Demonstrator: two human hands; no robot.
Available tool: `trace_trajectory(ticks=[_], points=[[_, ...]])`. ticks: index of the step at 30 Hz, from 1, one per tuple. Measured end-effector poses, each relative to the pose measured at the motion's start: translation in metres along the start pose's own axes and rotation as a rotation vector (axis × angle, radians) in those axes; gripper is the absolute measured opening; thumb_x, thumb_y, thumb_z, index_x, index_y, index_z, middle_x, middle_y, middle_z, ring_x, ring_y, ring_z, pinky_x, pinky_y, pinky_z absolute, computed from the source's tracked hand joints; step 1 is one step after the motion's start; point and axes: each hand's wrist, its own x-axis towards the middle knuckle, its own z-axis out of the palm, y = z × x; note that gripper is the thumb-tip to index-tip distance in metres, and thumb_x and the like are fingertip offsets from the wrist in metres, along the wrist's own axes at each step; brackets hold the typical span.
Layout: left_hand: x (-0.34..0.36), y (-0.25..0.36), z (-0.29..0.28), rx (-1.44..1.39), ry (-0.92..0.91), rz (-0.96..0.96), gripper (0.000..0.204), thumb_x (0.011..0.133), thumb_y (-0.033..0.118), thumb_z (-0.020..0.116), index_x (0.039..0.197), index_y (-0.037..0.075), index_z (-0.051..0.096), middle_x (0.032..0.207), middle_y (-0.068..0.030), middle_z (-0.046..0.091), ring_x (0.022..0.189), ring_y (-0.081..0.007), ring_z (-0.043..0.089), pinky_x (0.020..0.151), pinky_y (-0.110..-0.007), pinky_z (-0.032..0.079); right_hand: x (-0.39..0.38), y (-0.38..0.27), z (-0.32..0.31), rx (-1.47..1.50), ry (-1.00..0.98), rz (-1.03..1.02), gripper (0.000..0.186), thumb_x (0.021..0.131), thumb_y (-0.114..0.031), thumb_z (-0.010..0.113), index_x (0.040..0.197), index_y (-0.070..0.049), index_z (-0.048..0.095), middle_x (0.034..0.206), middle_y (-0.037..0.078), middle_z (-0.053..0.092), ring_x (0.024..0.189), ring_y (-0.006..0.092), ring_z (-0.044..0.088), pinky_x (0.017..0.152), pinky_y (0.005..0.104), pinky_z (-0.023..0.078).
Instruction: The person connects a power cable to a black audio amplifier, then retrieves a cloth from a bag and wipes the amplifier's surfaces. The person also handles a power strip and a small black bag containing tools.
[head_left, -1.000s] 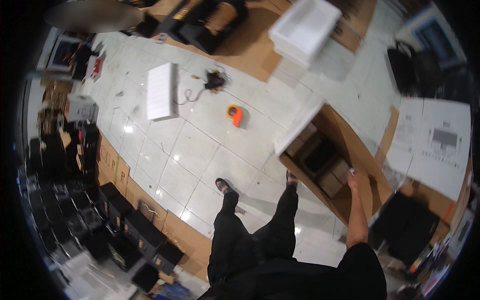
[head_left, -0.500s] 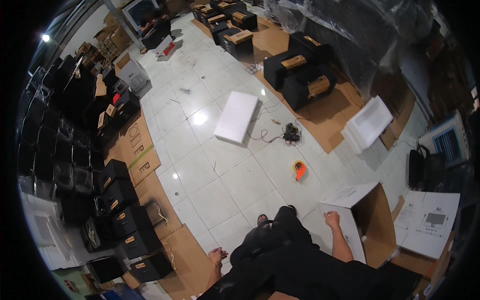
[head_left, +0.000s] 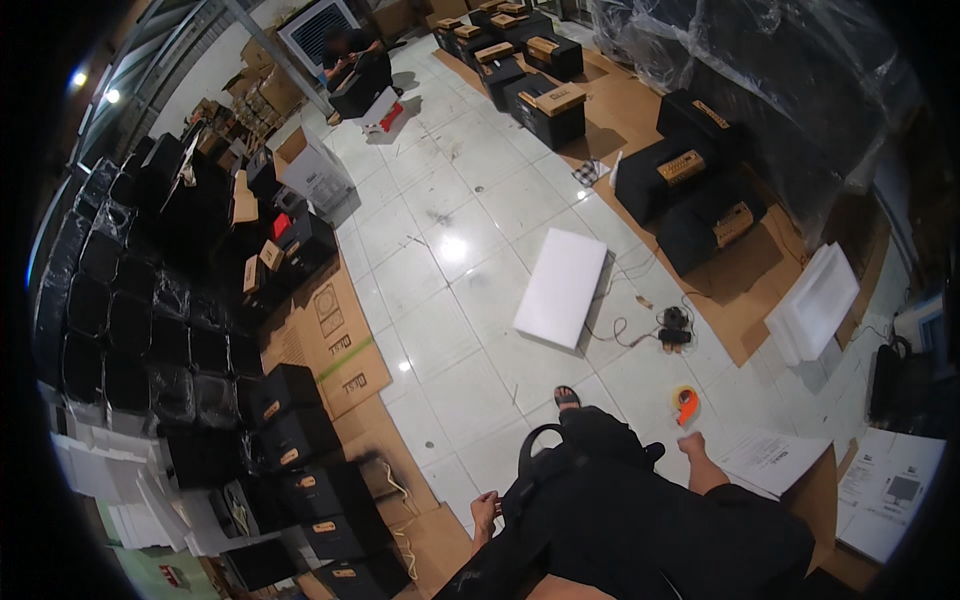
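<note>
My left hand (head_left: 486, 512) hangs beside my dark clothing at the lower middle, its fingers loosely bent and apart, with nothing seen in it. My right hand (head_left: 692, 443) is held out at my right side with its fingers curled in, and no held thing shows. In the picture it lies just below an orange tape dispenser (head_left: 686, 403) on the floor. The white flap of a cardboard box (head_left: 770, 460) is close to its right; touching cannot be told. Ahead on the tiles lies a white foam block (head_left: 563, 288).
A black device with cables (head_left: 675, 328) lies right of the foam block. White foam sheets (head_left: 815, 303) lean at the right. Black speaker-like boxes (head_left: 695, 175) stand on cardboard (head_left: 335, 320) along both sides. Far off, a person (head_left: 355, 70) sits beside a black box.
My view has turned left and I have moved forward, so the floor things appear farther right. My right hand has come away from the box's side and appears closer to the tape dispenser.
</note>
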Motion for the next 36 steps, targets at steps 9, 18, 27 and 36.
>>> trace_trajectory(ticks=[9, 18, 27, 36], points=[[0.109, 0.161, -0.013, 0.058, 0.077, -0.053, 0.027, 0.09, 0.017, 0.059, 0.108, -0.003, 0.061, 0.081, -0.0127, 0.067, 0.06, -0.0183, 0.063, 0.048, -0.03, 0.051, 0.046, -0.513, -0.046, 0.022, -0.011, -0.729, 0.036, 0.082, -0.033, 0.062, 0.091, 0.001, 0.068, 0.084, 0.023, 0.067, 0.083, 0.0372, 0.065, 0.075, 0.0435, 0.051], [0.314, 0.405, -0.048, 0.301, -0.177, -0.046, 0.026, 0.09, 0.016, 0.057, 0.106, -0.003, 0.061, 0.08, -0.013, 0.066, 0.06, -0.0198, 0.064, 0.048, -0.031, 0.051, 0.108, -0.645, -0.018, -0.045, 0.007, -0.42, 0.04, 0.083, -0.04, 0.062, 0.096, -0.003, 0.07, 0.098, 0.021, 0.067, 0.097, 0.0375, 0.063, 0.083, 0.0416, 0.05], [0.524, 0.813, -0.07, 0.041, -0.099, 0.487, 0.023, 0.093, 0.017, 0.052, 0.099, -0.004, 0.059, 0.081, -0.0138, 0.066, 0.059, -0.0203, 0.063, 0.047, -0.029, 0.05, 0.085, -0.576, -0.009, 0.126, 0.134, 0.171, 0.037, 0.079, -0.032, 0.066, 0.083, 0.005, 0.069, 0.069, 0.021, 0.067, 0.068, 0.0288, 0.069, 0.062, 0.0372, 0.057], [0.542, 1.056, 0.175, 0.344, -0.399, 0.707, 0.029, 0.091, 0.021, 0.057, 0.107, -0.003, 0.061, 0.085, -0.0149, 0.069, 0.062, -0.021, 0.066, 0.049, -0.03, 0.05, 0.143, -0.682, 0.021, 0.434, 0.059, 0.37, 0.041, 0.078, -0.029, 0.071, 0.077, 0.012, 0.064, 0.071, 0.022, 0.066, 0.06, 0.0279, 0.068, 0.052, 0.0368, 0.057]])
